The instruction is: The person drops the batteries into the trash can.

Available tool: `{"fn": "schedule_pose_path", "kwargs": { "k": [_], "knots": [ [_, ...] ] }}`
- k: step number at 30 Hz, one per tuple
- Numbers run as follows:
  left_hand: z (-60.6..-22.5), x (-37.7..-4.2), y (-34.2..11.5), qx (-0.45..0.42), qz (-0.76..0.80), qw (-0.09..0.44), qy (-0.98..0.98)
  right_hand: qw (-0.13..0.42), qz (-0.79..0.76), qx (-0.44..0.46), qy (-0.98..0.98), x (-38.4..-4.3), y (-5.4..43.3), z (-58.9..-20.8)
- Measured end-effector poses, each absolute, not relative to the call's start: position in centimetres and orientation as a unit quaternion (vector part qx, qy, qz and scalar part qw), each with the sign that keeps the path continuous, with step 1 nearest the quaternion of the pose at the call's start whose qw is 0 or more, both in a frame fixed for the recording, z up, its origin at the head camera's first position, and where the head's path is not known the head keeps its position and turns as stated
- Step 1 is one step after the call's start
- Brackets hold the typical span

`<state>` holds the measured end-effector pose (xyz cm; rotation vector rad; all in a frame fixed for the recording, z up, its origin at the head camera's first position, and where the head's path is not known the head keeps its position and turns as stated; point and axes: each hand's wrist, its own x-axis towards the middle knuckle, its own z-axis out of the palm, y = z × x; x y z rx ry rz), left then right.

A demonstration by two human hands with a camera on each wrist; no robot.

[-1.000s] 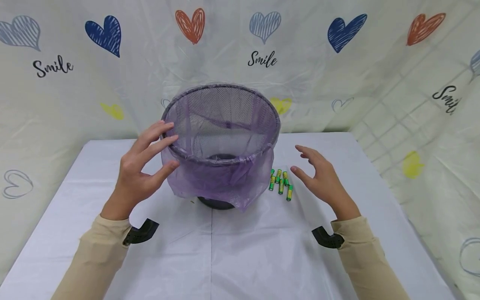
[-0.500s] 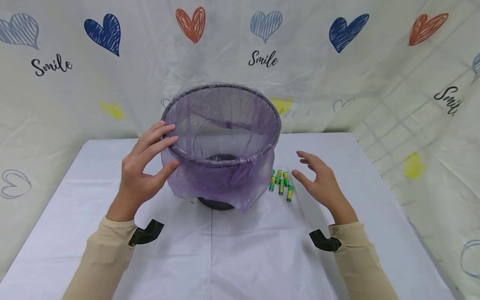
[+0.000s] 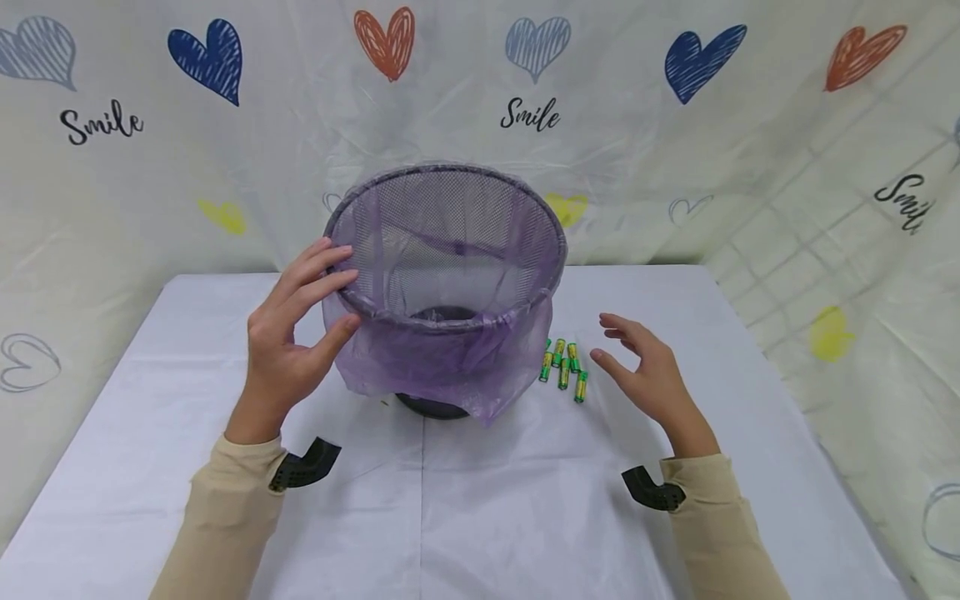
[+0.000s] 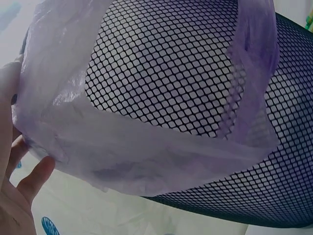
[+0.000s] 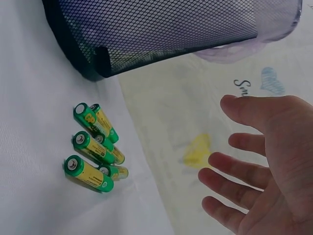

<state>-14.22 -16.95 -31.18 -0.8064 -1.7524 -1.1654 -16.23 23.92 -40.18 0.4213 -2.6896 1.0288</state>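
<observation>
A black mesh wastebasket (image 3: 433, 407) stands at the middle of the table, lined with a thin purple plastic bag (image 3: 420, 358) folded down over its rim. My left hand (image 3: 288, 342) rests against the left side of the rim, fingers fairly straight and thumb spread lower down. Its fingertips touch the bagged edge in the left wrist view too, beside the mesh wall (image 4: 161, 73). Several green and yellow batteries (image 5: 89, 176) lie in a loose cluster right of the basket. My right hand (image 3: 652, 379) hovers to the right of them, fingers relaxed, holding nothing.
A white cloth covers the table (image 3: 360, 525). Behind it hangs a pale curtain (image 3: 450, 117) printed with hearts and "Smile". Each wrist carries a black strap mount, such as the left mount (image 3: 306, 463).
My right hand has sunk a little lower, staying beside the batteries. My left forearm has shifted slightly right while its fingers stay at the rim. Wastebasket and batteries stay put.
</observation>
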Motion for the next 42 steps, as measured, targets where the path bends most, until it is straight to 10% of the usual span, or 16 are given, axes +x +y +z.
{"fn": "schedule_pose_path", "kwargs": {
  "k": [42],
  "knots": [
    [-31.0,-13.9,-16.9,-0.338,-0.514,0.387,-0.687,0.039,0.354,0.116,-0.927,-16.9,25.3,-41.6]
  ]
}}
